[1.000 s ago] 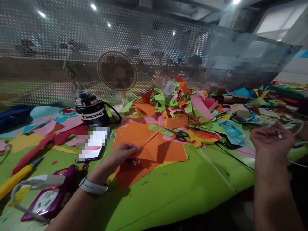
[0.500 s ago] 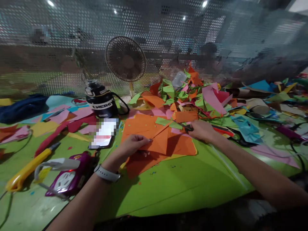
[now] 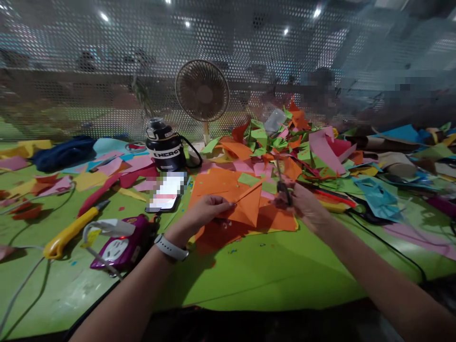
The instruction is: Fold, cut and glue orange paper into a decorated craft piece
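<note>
Thumb and fingers pressed together, the grip of the left hand [image 3: 208, 209] pinches a folded orange paper [image 3: 245, 210] at its left side. That paper lies just to the right of the fingertips, over larger orange sheets [image 3: 213, 183], and a narrow fold along its upper edge gives it a long axis — slanting from the pinch away and to the right, past a green scrap [image 3: 248, 179]. On the other side, the right hand [image 3: 308, 204] has its grip wrapped about the handles of a pair of scissors [image 3: 284, 192]; whether the blades are parted is too blurred to tell. What matters most in space: the scissors are to the right of the folded paper, near but apart from it, their blades pointing away from the person rather than across toward the fold. Of the two, the left hand is nearer the paper, since it touches it.

Around this spreads the green surface [image 3: 281, 270], dotted with tiny bits of paper. A phone [image 3: 167, 190] lies left of the sheets, with a dark bottle [image 3: 164, 147] just behind it and a purple power strip [image 3: 119, 244] closer to the person. Beyond the sheets rises a heap of paper scraps [image 3: 261, 136] — and a fan [image 3: 202, 90] stands to its left, before a perforated screen [image 3: 249, 66].
</note>
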Available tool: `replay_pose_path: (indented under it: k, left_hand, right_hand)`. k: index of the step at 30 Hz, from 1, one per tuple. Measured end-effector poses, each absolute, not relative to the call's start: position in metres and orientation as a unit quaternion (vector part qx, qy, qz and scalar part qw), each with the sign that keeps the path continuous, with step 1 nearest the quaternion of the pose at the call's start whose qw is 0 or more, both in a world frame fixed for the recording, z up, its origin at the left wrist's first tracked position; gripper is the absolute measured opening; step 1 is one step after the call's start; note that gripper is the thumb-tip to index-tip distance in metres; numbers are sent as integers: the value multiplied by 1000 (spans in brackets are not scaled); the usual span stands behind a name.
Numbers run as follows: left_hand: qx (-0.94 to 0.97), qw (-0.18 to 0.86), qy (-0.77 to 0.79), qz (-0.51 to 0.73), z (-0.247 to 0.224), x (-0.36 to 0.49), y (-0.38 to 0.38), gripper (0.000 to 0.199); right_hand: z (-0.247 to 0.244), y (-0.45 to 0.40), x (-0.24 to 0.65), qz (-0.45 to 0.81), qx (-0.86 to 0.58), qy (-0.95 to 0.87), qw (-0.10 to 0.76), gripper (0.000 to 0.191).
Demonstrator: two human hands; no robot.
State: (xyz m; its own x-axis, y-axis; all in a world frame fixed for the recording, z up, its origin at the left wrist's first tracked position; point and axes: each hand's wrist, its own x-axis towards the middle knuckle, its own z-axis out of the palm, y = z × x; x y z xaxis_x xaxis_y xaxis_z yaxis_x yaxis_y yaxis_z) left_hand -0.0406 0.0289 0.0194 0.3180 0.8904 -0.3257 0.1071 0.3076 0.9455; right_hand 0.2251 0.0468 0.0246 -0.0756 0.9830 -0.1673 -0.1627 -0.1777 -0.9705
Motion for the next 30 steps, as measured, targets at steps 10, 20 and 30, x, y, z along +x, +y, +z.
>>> replay_pose_path:
  k: [10,20,30]
  left_hand:
    - [502,639,503,295,24,-36,27,42]
    - [533,643,475,276,25,-45,29,39]
    - [481,614,512,360,17,-53,37,33]
  right_hand:
    - [10,42,173,578,-505,-409,494,79]
    - [3,38,172,572,-417,-478,520,75]
    - [11,50,182,629,-425,-307,574,32]
